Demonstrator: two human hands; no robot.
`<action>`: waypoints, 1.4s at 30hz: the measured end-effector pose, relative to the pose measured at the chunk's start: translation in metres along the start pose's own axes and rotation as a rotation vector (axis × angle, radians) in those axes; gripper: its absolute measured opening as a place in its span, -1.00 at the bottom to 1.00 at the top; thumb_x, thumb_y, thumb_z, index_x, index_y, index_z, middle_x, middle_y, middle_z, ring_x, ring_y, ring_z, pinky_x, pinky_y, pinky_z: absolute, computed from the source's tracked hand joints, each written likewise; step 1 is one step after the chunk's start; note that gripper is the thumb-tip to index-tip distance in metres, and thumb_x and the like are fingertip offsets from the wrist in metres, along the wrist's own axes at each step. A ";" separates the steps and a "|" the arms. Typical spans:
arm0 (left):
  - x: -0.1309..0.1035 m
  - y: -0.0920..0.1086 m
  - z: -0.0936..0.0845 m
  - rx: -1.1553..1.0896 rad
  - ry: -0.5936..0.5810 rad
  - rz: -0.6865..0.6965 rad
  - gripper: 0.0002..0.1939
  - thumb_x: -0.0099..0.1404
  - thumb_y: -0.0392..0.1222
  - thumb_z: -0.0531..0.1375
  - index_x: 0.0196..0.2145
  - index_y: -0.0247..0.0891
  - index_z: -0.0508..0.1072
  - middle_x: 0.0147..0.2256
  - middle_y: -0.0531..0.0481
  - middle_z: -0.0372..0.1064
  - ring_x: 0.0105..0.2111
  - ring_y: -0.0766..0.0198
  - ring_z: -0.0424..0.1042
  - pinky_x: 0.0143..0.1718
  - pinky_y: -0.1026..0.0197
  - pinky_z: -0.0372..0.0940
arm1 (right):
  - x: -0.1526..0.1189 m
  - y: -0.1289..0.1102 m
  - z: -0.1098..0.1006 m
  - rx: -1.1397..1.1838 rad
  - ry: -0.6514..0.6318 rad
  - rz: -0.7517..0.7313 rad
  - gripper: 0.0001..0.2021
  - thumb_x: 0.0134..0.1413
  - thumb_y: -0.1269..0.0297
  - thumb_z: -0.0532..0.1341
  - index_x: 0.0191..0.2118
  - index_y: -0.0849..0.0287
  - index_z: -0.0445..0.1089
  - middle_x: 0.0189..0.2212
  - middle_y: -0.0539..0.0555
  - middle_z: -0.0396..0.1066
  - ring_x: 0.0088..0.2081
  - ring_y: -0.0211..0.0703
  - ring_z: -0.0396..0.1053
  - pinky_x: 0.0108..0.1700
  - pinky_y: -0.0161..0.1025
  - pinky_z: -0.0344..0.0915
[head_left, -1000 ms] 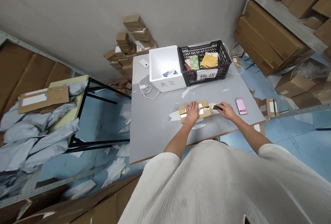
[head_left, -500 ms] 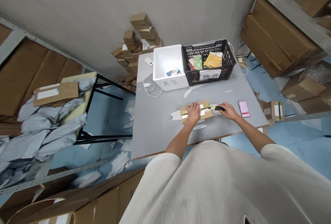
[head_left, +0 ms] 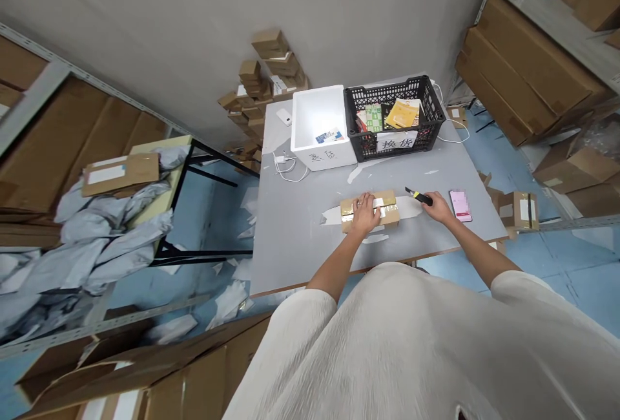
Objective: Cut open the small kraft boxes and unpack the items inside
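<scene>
A small taped cardboard box [head_left: 389, 214] lies on the grey table [head_left: 300, 245] with a dark slit along its top. My left hand [head_left: 365, 213] rests on the box's left half, fingers spread on its top. Just right of the box, my right hand [head_left: 438, 207] is closed around a black and yellow utility knife [head_left: 422, 198]. The knife's blade points up and left, clear of the box. Near my right hand a phone [head_left: 460, 205] with a pink screen lies on the table.
A white bin [head_left: 325, 156] and a black crate [head_left: 394, 148] with packets stand at the table's back. A cable [head_left: 290, 178] lies left. Stacked boxes [head_left: 268, 45] are behind; grey parcels [head_left: 121, 239] lie on a side table. Open cartons [head_left: 194, 375] stand at the lower left.
My right hand has drawn the knife away from the box to the right, and its blade now angles upward. My left hand stays on the box. The view has shifted slightly.
</scene>
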State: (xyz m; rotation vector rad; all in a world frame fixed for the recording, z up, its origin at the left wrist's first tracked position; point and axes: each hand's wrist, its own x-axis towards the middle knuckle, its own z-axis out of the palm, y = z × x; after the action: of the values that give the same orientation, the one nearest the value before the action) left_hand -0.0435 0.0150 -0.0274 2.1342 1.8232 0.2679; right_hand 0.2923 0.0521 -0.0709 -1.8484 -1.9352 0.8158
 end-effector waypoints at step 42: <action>-0.083 -0.090 0.026 -0.746 0.319 -0.343 -0.09 0.39 -0.03 0.34 0.54 -0.07 0.00 0.34 -0.25 0.39 0.35 -0.06 0.40 0.34 -0.12 0.35 | 0.002 -0.105 0.044 0.498 0.058 -0.119 -0.52 0.28 0.02 0.24 0.24 0.03 0.34 0.12 0.23 0.53 0.05 0.07 0.55 0.20 0.11 0.49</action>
State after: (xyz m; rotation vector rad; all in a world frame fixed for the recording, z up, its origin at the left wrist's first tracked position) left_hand -0.1320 -0.0578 -0.0789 1.2996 1.8090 1.0555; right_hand 0.1824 0.0481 -0.0407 -1.4307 -1.6009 1.0735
